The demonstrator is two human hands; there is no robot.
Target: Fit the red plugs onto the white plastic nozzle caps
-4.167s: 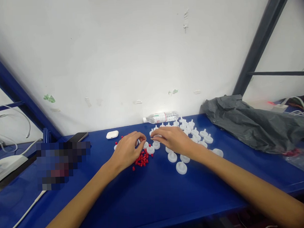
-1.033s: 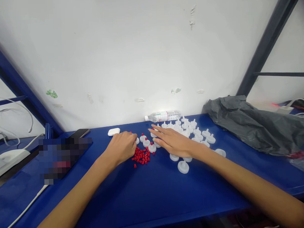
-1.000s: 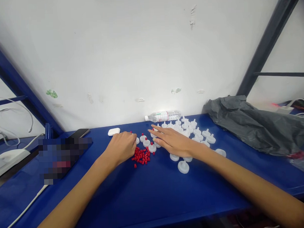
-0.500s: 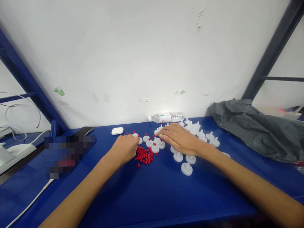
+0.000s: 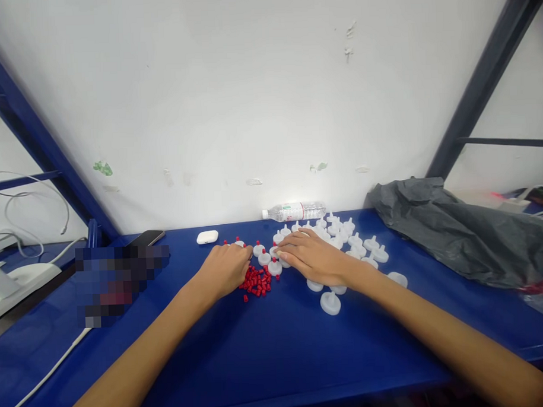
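My left hand [image 5: 225, 268] is closed, its fingers curled down at the left edge of a pile of small red caps [image 5: 256, 282]. Whatever its fingertips hold is hidden. My right hand [image 5: 312, 256] reaches over the white nozzled discs, fingers stretched out toward the left. Its thumb and fingertips are beside a white disc with a red cap on its nozzle [image 5: 275, 267] and others like it. Bare white discs [image 5: 331, 303] lie under and around that hand, several of them partly covered by it.
A clear plastic bottle [image 5: 294, 211] lies against the wall. A white earbud case [image 5: 207, 237] and a phone [image 5: 147, 238] are to the left, near a white cable [image 5: 50, 374]. A dark grey plastic bag [image 5: 450, 233] is spread on the right of the blue table [image 5: 259, 358].
My right hand has shifted slightly down, with its fingertips closer to the red-capped discs. My left hand stays closed by the red pile. The whole view has moved a little.
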